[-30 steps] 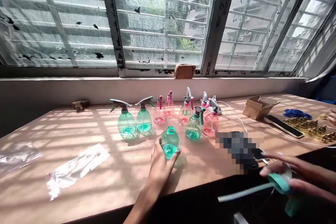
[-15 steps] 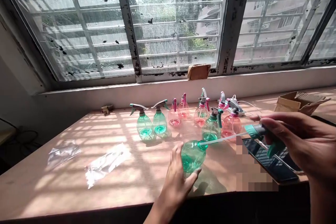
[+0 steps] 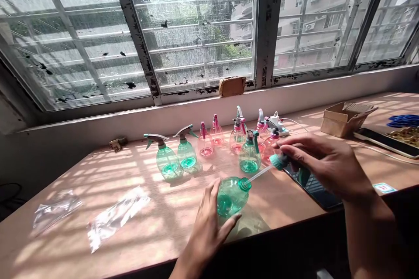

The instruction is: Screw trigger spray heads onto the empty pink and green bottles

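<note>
My left hand (image 3: 211,218) is wrapped round a clear green bottle (image 3: 233,196), which tilts with its open neck toward the right. In my right hand (image 3: 324,163) is a spray head (image 3: 282,162) with a teal collar and grey body; my fingers cover much of it. Its thin white dip tube (image 3: 260,174) points down-left, with the tip at the bottle's mouth. The collar is still apart from the neck. Just behind stands a green spray bottle (image 3: 249,157) with its head on.
Two green spray bottles (image 3: 166,161) and several pink ones (image 3: 206,144) stand toward the window. Crumpled clear plastic bags (image 3: 118,216) lie at left. A dark tablet-like device (image 3: 319,192) lies under my right hand. A cardboard box (image 3: 343,120) and a tray (image 3: 389,141) are at right.
My right hand has moved left with the spray head, bringing its collar closer to the bottle neck. My left hand keeps its hold on the bottle. The view has turned rightward.
</note>
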Demonstrator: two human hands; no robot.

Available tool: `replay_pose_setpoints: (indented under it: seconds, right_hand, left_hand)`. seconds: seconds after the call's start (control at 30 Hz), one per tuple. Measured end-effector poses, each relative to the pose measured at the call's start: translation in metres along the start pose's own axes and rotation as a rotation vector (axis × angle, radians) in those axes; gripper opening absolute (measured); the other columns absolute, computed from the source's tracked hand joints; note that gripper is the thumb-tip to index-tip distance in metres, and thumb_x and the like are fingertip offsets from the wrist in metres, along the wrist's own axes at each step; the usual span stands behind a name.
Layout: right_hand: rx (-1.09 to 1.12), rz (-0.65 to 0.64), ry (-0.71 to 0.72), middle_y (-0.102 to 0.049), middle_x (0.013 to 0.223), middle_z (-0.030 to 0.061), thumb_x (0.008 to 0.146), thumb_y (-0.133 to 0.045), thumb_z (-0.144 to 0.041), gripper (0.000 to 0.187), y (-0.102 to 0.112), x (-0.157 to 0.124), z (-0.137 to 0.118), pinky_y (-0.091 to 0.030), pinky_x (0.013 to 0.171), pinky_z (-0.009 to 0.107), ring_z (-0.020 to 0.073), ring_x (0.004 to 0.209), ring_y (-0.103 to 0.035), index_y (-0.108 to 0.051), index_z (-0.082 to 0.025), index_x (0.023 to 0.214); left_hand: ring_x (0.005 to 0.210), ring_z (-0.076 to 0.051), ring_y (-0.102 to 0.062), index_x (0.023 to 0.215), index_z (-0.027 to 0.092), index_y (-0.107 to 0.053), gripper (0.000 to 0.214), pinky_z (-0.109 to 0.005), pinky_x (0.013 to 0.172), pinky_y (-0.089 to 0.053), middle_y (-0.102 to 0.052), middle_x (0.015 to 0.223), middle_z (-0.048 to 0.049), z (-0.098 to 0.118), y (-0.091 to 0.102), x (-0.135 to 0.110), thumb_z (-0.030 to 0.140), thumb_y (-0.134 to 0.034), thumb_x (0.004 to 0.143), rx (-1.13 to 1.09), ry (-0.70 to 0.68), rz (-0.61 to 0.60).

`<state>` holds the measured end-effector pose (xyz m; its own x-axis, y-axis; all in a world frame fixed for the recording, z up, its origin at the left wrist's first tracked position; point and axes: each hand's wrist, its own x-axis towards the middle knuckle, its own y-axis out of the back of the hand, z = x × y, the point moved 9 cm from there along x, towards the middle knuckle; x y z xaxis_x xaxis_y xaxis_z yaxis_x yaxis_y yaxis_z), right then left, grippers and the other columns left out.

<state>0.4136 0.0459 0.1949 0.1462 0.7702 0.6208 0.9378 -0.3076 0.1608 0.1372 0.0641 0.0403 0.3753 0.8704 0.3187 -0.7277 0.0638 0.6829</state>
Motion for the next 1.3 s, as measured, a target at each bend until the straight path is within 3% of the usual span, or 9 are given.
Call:
replay_pose_setpoints:
  seconds: [0.1, 0.17, 0.23, 0.37, 0.53, 0.77, 1.1, 1.2, 1.3]
  right_hand:
    - [-0.022, -0.346, 0.080, -0.085, 0.107, 0.0085, 0.100, -0.078, -0.042, 0.023, -0.048, -0.004, -0.004, -0.067, 0.074, 0.029, 0.0215, 0.087, -0.081, -0.083, -0.023, 0.112]
    - [-0.025, -0.529, 0.176, -0.082, 0.126, 0.0098, 0.103, -0.075, -0.038, 0.024, -0.072, -0.010, -0.009, -0.064, 0.103, 0.038, 0.0281, 0.120, -0.077, -0.081, -0.024, 0.121]
    - [0.018, -0.610, 0.184, -0.078, 0.135, 0.0101, 0.103, -0.075, -0.036, 0.031, -0.083, -0.013, -0.007, -0.058, 0.114, 0.043, 0.0296, 0.131, -0.072, -0.075, -0.025, 0.132]
    - [0.162, -0.588, 0.043, -0.077, 0.128, 0.0088, 0.102, -0.077, -0.035, 0.033, -0.084, -0.009, 0.008, -0.065, 0.104, 0.039, 0.0263, 0.118, -0.079, -0.070, -0.024, 0.132]
    - [0.051, -0.597, 0.101, -0.083, 0.119, 0.0091, 0.103, -0.076, -0.039, 0.028, -0.080, -0.007, 0.010, -0.065, 0.093, 0.033, 0.0238, 0.109, -0.079, -0.080, -0.021, 0.124]
    - [0.042, -0.734, 0.156, -0.076, 0.144, 0.0101, 0.109, -0.065, -0.033, 0.040, -0.082, -0.016, 0.007, -0.059, 0.110, 0.039, 0.0270, 0.131, -0.072, -0.066, -0.027, 0.148]
    - [0.015, -0.637, 0.114, -0.079, 0.129, 0.0108, 0.107, -0.066, -0.039, 0.034, -0.098, -0.011, 0.011, -0.063, 0.097, 0.041, 0.0274, 0.114, -0.076, -0.069, -0.024, 0.137]
    - [0.096, -0.650, 0.112, -0.077, 0.138, 0.0110, 0.110, -0.061, -0.043, 0.035, -0.098, -0.012, 0.003, -0.059, 0.107, 0.043, 0.0285, 0.128, -0.072, -0.073, -0.026, 0.139]
    - [0.148, -0.660, 0.125, -0.070, 0.152, 0.0100, 0.114, -0.052, -0.043, 0.037, -0.097, -0.014, -0.003, -0.044, 0.125, 0.050, 0.0300, 0.149, -0.057, -0.075, -0.028, 0.140]
  left_hand:
    - [0.164, -0.035, -0.035, 0.168, 0.038, -0.016, 0.085, -0.061, 0.133, -0.033, -0.035, 0.173, -0.0123, 0.001, 0.000, 0.000, 0.038, -0.070, 0.102, -0.007, -0.002, -0.008]
    - [0.164, -0.033, -0.035, 0.168, 0.040, -0.015, 0.086, -0.060, 0.133, -0.032, -0.035, 0.173, -0.0105, 0.001, 0.001, 0.000, 0.038, -0.070, 0.102, -0.010, -0.005, -0.005]
    - [0.164, -0.032, -0.034, 0.168, 0.041, -0.014, 0.086, -0.058, 0.134, -0.032, -0.035, 0.174, -0.0095, 0.000, 0.001, -0.001, 0.039, -0.070, 0.102, -0.019, -0.002, -0.006]
    - [0.166, -0.032, -0.032, 0.168, 0.036, -0.018, 0.086, -0.059, 0.136, -0.028, -0.036, 0.175, -0.0118, -0.003, -0.001, 0.000, 0.039, -0.072, 0.101, -0.045, 0.021, -0.017]
    - [0.166, -0.035, -0.030, 0.170, 0.031, -0.019, 0.087, -0.062, 0.135, -0.028, -0.035, 0.175, -0.0158, -0.002, -0.002, 0.000, 0.042, -0.071, 0.101, -0.048, 0.025, -0.032]
    - [0.168, -0.037, -0.028, 0.170, 0.024, -0.018, 0.089, -0.063, 0.135, -0.026, -0.033, 0.177, -0.0202, -0.007, -0.002, 0.000, 0.047, -0.069, 0.101, -0.060, 0.086, -0.068]
    - [0.167, -0.031, -0.032, 0.170, 0.027, -0.023, 0.085, -0.055, 0.138, -0.025, -0.036, 0.178, -0.0160, 0.000, -0.003, -0.001, 0.044, -0.071, 0.102, -0.164, 0.060, -0.145]
    - [0.165, -0.031, -0.035, 0.170, 0.028, -0.026, 0.082, -0.055, 0.137, -0.028, -0.038, 0.177, -0.0141, 0.004, -0.003, -0.001, 0.044, -0.070, 0.102, -0.165, 0.064, -0.159]
    - [0.163, -0.033, -0.040, 0.169, 0.030, -0.032, 0.079, -0.055, 0.135, -0.032, -0.044, 0.174, -0.0126, 0.006, -0.003, -0.001, 0.047, -0.070, 0.102, -0.165, 0.065, -0.179]
